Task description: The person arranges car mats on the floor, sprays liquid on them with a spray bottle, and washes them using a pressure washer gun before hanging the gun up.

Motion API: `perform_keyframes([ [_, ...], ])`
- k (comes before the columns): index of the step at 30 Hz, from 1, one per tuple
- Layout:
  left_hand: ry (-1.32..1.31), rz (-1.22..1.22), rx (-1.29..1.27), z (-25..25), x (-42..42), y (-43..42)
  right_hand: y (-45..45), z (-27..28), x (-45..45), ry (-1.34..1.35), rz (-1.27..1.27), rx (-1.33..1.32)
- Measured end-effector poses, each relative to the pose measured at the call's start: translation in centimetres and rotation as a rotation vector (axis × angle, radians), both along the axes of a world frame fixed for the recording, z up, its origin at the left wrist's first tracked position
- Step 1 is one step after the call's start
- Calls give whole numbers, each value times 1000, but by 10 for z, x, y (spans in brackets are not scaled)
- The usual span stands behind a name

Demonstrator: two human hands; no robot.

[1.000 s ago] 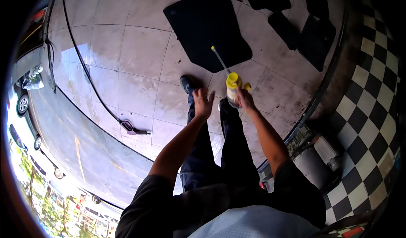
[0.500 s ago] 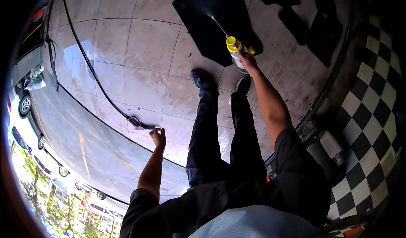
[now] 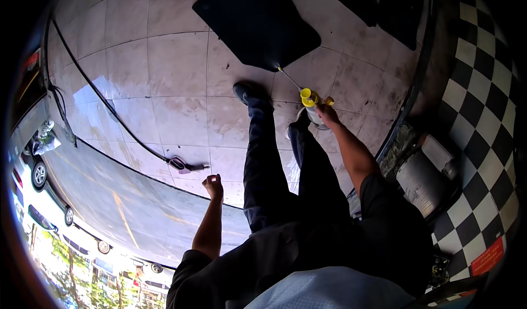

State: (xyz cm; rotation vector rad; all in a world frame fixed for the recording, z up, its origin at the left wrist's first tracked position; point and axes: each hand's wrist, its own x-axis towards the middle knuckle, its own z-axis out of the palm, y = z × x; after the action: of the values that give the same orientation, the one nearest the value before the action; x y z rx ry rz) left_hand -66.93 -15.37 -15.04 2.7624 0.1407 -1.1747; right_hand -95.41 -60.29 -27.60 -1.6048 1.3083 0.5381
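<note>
My right hand (image 3: 327, 114) is wrapped round a pump sprayer (image 3: 314, 111) with a yellow top and a clear-looking body. Its thin metal wand (image 3: 291, 79) points away from me, with the tip at the near edge of a large black floor mat (image 3: 258, 26). A faint mist shows at the tip. Off to the left, my left hand (image 3: 213, 186) hangs above the floor with its fingers curled together; whether something small is in them cannot be made out. Just beyond it on the tiles lies a hose nozzle gun (image 3: 179, 164).
A black hose (image 3: 104, 100) runs across the tiled floor to the nozzle gun. More black mats (image 3: 401, 12) lie at the upper right. A grey canister-like container (image 3: 421, 180) stands beside black-and-white checkered tiles (image 3: 477, 139). Parked cars (image 3: 39, 174) are at the left.
The sprayer has moved back towards me, its tip going from the middle of the mat to the near edge. My view has shifted, and my left hand sits lower, further from the nozzle gun.
</note>
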Motion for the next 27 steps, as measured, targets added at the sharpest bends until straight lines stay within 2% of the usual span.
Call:
perform_keyframes([
  [1,-2,-12,7,3,-9,6,10,-9,-17,-35,47,-137],
  [3,-20,20,24,12,-27,7,21,-18,-43,-32,-28,-278],
  [6,-34,83,-21,15,-52,17,-11,-16,-80,144,-219,86],
  [8,-48,47,-19,20,-64,13,-1,-55,-119,-201,-189,-236],
  [9,-58,49,-29,22,-71,10,-10,-47,-125,-278,-117,-242],
  [12,-69,-6,-58,29,-90,-10,-52,-36,-131,-280,-225,-203],
  [14,-63,-76,-100,43,-100,-34,-92,-23,-131,-99,-689,0],
  [16,-85,-134,-107,56,-114,-53,-145,20,-132,-199,-939,90],
  [18,-85,-79,-117,62,-129,-61,-186,24,-136,-185,-1076,56],
  [20,-52,-74,-75,61,-140,-62,-218,16,-138,-216,-1124,16],
  [21,-29,-5,-25,67,-147,-81,-234,18,-142,-208,-1003,22],
  [24,70,62,14,62,-150,-123,-278,5,-151,-132,-1063,-2],
  [25,83,47,7,51,-147,-140,-285,-8,-159,-136,-974,-142],
  [27,142,85,-44,32,-144,-171,-317,-5,-174,-79,-936,15],
])
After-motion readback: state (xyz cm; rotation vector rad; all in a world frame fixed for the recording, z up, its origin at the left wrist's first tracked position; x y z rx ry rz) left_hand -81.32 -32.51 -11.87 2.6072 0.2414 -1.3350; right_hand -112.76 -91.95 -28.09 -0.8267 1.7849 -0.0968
